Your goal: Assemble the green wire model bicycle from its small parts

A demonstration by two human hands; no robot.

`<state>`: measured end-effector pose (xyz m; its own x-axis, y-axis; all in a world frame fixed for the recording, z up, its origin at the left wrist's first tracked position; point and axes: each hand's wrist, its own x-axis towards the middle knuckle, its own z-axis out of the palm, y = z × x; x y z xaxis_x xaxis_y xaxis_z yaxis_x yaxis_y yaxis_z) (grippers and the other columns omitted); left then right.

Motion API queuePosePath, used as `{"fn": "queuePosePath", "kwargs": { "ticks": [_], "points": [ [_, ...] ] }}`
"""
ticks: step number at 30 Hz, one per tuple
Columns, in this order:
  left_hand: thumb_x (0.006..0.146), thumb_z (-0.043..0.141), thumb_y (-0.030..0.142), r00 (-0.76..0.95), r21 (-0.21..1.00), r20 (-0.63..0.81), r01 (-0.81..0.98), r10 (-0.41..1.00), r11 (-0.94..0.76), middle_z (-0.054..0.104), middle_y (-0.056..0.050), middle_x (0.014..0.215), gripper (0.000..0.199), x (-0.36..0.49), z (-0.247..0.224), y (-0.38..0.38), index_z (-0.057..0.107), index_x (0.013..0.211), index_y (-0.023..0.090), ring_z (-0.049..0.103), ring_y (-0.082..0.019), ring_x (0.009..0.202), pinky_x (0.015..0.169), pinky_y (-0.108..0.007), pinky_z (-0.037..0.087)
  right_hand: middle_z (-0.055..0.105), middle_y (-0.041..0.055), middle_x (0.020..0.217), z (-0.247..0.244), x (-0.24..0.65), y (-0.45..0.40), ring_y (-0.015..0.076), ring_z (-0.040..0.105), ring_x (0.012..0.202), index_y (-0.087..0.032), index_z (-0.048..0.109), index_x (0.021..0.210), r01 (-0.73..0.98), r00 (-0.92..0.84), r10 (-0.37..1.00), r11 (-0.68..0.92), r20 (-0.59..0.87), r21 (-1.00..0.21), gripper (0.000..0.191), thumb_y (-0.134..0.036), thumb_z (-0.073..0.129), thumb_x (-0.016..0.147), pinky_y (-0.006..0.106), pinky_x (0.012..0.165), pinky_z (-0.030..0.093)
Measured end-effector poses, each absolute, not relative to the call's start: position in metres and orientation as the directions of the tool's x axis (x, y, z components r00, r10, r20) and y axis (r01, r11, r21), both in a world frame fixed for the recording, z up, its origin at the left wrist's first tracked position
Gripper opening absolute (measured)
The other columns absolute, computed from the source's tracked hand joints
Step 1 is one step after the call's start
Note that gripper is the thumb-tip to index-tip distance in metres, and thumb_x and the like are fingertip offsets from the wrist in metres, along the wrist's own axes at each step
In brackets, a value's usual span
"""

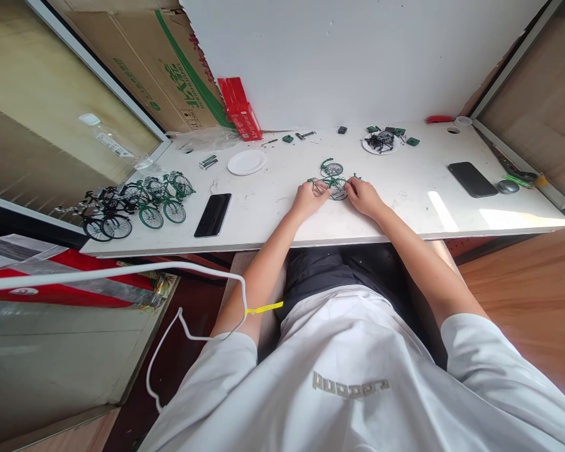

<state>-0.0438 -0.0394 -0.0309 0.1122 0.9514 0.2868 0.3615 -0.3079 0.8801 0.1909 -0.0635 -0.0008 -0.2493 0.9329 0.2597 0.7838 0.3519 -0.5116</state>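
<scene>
Near the table's front edge, my left hand (309, 199) and my right hand (364, 197) close on a green miniature bicycle (338, 184) from both sides. My left fingers pinch its left end, and my right fingers grip its right end. A wheel shows between the hands; finer joints are too small to make out. Just beyond the fingers lies another small black wheel (333, 169) beside a curved green piece (326, 161). Whether these touch the bicycle, I cannot tell.
Several miniature bicycles (153, 199) stand at the left, near a phone (213, 215) and a white plate (247, 162). A second plate (367, 145) carries black parts. Another phone (472, 179) lies at right. A red box (240, 110) stands behind; a white cable (169, 266) crosses lower left.
</scene>
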Motion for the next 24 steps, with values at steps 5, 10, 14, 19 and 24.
{"fn": "queuePosePath", "kwargs": {
  "ticks": [5,10,14,19,24],
  "points": [
    [0.086,0.094,0.037,0.115,0.883,0.288,0.352,0.951,-0.31,0.079,-0.005,0.085,0.027,-0.044,-0.028,-0.041,0.076,0.098,0.02,0.075,-0.019,0.078,0.078,-0.03,0.064,0.069,0.01,0.079,-0.002,0.192,-0.063,0.0315,0.06,0.073,-0.027,0.059,0.102,0.776,-0.257,0.926,0.368,0.277,-0.512,0.029,-0.045,0.04,0.114,0.04,0.074,0.04],
    [0.086,0.095,0.033,0.117,0.883,0.299,0.342,0.947,-0.321,0.079,-0.005,0.087,0.026,-0.043,-0.026,-0.043,0.075,0.097,0.019,0.076,-0.019,0.079,0.079,-0.03,0.065,0.07,0.0097,0.081,-0.002,0.192,-0.063,0.0308,0.061,0.074,-0.027,0.058,0.103,0.762,-0.267,0.92,0.384,0.287,-0.521,0.029,-0.046,0.039,0.114,0.04,0.075,0.04],
    [0.086,0.094,0.031,0.122,0.89,0.303,0.318,0.945,-0.326,0.081,-0.006,0.091,0.026,-0.043,-0.023,-0.044,0.075,0.096,0.019,0.077,-0.017,0.077,0.076,-0.029,0.065,0.07,0.0095,0.083,0.0,0.192,-0.064,0.0301,0.06,0.074,-0.027,0.057,0.104,0.743,-0.276,0.914,0.399,0.297,-0.537,0.029,-0.046,0.038,0.114,0.04,0.076,0.041],
    [0.085,0.095,0.029,0.142,0.934,0.258,0.216,0.956,-0.284,0.082,-0.007,0.091,0.029,-0.041,-0.019,-0.046,0.073,0.1,0.017,0.077,-0.016,0.07,0.073,-0.029,0.065,0.071,0.0095,0.084,0.002,0.193,-0.066,0.0298,0.062,0.076,-0.027,0.059,0.106,0.727,-0.284,0.909,0.412,0.305,-0.549,0.034,-0.05,0.037,0.115,0.039,0.079,0.043],
    [0.081,0.1,0.035,0.132,0.962,0.221,0.131,0.966,-0.238,0.082,-0.007,0.091,0.041,-0.038,-0.018,-0.046,0.072,0.103,0.017,0.078,-0.017,0.073,0.067,-0.028,0.066,0.07,0.0086,0.084,0.001,0.194,-0.065,0.0285,0.061,0.075,-0.026,0.059,0.107,0.701,-0.293,0.898,0.436,0.328,-0.565,0.035,-0.052,0.036,0.115,0.039,0.08,0.043]
  ]
}}
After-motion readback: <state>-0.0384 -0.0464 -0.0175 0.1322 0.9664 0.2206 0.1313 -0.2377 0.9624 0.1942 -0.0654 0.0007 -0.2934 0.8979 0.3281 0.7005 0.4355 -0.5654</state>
